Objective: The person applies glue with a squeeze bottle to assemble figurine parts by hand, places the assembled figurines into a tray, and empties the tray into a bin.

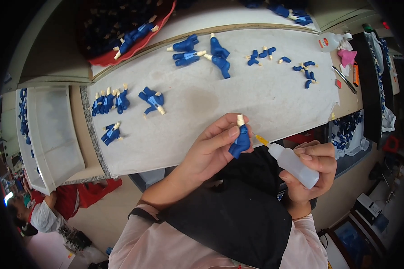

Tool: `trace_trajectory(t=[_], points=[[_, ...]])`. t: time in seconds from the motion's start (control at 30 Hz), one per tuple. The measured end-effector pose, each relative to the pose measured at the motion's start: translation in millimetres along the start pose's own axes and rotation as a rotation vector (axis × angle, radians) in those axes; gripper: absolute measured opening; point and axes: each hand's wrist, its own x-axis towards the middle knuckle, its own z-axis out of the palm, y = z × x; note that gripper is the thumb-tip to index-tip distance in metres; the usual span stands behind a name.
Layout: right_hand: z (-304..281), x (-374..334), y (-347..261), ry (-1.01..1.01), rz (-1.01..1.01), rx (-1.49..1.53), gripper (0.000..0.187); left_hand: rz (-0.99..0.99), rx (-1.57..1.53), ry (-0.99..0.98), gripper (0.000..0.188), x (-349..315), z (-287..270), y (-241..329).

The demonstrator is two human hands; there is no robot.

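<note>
Pinched between the fingers of my left hand (213,145) is a small blue figurine body (241,142) with a cream neck stub at its top. My right hand (316,168) grips a translucent white squeeze bottle (296,165) with a yellow needle tip (261,140). The tip points at the figurine body's side; whether it touches cannot be told. Further off on the white-covered table (274,94) lie blue bodies without arms (219,56). Several loose blue arms (309,74) lie to the right, and bodies with arms (151,100) are at the left.
A red basin (134,56) of blue figurines stands at the back left, beyond the table. A clear bottle (330,41), pink cloth (347,57), tweezers (344,80) and an orange cutter (356,74) sit at the right end. Left is a white bin (54,139); a person (49,210) works beyond it.
</note>
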Motion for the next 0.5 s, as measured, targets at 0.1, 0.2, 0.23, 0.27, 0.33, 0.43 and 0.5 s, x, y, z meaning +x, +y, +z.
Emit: trace_trajectory(t=[0.1,0.2,0.23,0.27,0.33,0.43,0.5], points=[[-10,1,15,0.097,0.065,0.101,0.043,0.006,-0.040,0.059,0.023,-4,-1,4],[-28,8,38,0.160,0.300,0.137,0.031,0.056,-0.065,0.052,0.022,-6,-10,6],[-32,13,44,0.168,0.415,0.089,0.028,0.069,-0.066,0.066,0.021,-8,-10,7],[-38,17,52,0.174,0.405,0.081,0.028,0.083,-0.067,0.082,0.021,-8,-10,8],[-51,24,71,0.089,0.447,0.093,0.025,0.081,-0.066,0.057,0.020,-6,-8,7],[-65,31,111,0.086,0.284,-0.132,0.029,0.079,-0.064,0.053,0.020,-4,-6,4],[-67,44,114,0.004,0.146,-0.372,0.033,0.081,-0.067,0.064,0.020,-3,-6,3]])
